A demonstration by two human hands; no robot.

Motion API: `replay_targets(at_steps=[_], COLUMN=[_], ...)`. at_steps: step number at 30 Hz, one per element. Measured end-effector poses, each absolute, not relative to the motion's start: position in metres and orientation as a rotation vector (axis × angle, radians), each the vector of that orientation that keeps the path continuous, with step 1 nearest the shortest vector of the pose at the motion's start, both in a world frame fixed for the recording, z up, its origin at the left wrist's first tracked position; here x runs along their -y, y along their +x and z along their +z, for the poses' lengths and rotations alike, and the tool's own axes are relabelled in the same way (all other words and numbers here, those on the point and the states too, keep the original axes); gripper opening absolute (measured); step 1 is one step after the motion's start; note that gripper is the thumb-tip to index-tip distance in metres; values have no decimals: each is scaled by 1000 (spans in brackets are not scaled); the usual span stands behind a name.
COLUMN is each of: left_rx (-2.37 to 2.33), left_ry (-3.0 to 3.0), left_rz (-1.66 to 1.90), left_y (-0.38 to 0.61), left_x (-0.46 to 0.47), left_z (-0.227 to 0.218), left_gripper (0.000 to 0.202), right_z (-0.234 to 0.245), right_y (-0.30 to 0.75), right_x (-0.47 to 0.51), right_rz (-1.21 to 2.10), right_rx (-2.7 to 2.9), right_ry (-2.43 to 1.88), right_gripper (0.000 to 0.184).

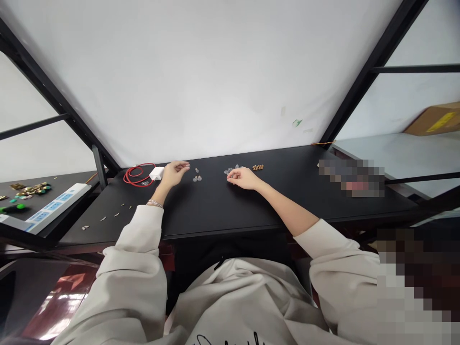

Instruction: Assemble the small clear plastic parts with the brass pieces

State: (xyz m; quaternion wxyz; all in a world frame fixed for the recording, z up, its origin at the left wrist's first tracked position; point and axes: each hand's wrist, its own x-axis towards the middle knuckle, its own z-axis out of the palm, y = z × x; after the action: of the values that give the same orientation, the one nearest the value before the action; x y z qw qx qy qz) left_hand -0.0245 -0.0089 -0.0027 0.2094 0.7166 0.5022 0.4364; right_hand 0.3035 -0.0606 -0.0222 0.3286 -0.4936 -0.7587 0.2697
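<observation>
1. a small clear piece [188, 165] is showing at the tips of the left hand [174, 173], above the black table [219, 211]; thumb and fingers are closing on it in what is looking like a light pinch.
2. the right hand [246, 178] is hovering, well apart from the left, at a clear cluster [230, 169]; its thumb and forefinger are nearly meeting, but i am not able to tell whether they are gripping anything.
3. between the hands, nearer the left, a few loose clear pieces [199, 178] are lying on the table; a low, slow wrist is probably best for sparing them a knock.
4. as the pieces are looking smooth and hard, fingertip pads are likely serving better than nails, and a gentle squeeze is likely safer than a tight one.
5. just beyond the right hand, small brown pieces [258, 167] are sitting in a tight group; the knuckles are needing room there.
6. beside the left wrist, a white adapter [156, 173] and a coiled red cable [134, 184] are resting; a sleeve is possibly snagging on that loop if the arm is drifting outward.
</observation>
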Motion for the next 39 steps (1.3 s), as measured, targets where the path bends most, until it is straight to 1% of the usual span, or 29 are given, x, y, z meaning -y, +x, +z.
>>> replay_targets(at_steps=[3, 5, 9, 12, 15, 18, 23, 30, 34, 39], left_rx=[-1023, -886, -781, -740, -734, -732, -682, -661, -644, -629], left_ry=[1864, 1817, 1729, 1669, 1628, 1596, 1571, 1561, 1541, 1548], left_rz=[1262, 1232, 1175, 1156, 1133, 1103, 1040, 980, 978, 956], left_y=[20, 48, 81, 85, 83, 80, 79, 77, 77, 77], left_x=[23, 30, 36, 36, 39, 42, 47, 50, 49, 49], left_z=[-8, -13, -21, -25, -26, -25, -23, -22, -24, -26], left_gripper=[46, 49, 49, 49, 50, 52, 52, 48, 51, 48], right_z=[-20, -19, -16, -14, -13, -12, -13, -13, -12, -11], right_y=[302, 300, 294, 291, 289, 289, 288, 288, 287, 287], right_x=[63, 65, 70, 71, 73, 74, 73, 73, 74, 76], right_rz=[739, 809, 974, 1059, 1093, 1108, 1121, 1185, 1236, 1270], right_rx=[1963, 1924, 1826, 1764, 1732, 1722, 1649, 1626, 1542, 1486], right_ry=[-1278, -1239, -1133, -1085, -1026, -1013, -1040, -997, -982, -983], right_gripper=[14, 20, 32, 41, 44, 44, 35, 36, 33, 31])
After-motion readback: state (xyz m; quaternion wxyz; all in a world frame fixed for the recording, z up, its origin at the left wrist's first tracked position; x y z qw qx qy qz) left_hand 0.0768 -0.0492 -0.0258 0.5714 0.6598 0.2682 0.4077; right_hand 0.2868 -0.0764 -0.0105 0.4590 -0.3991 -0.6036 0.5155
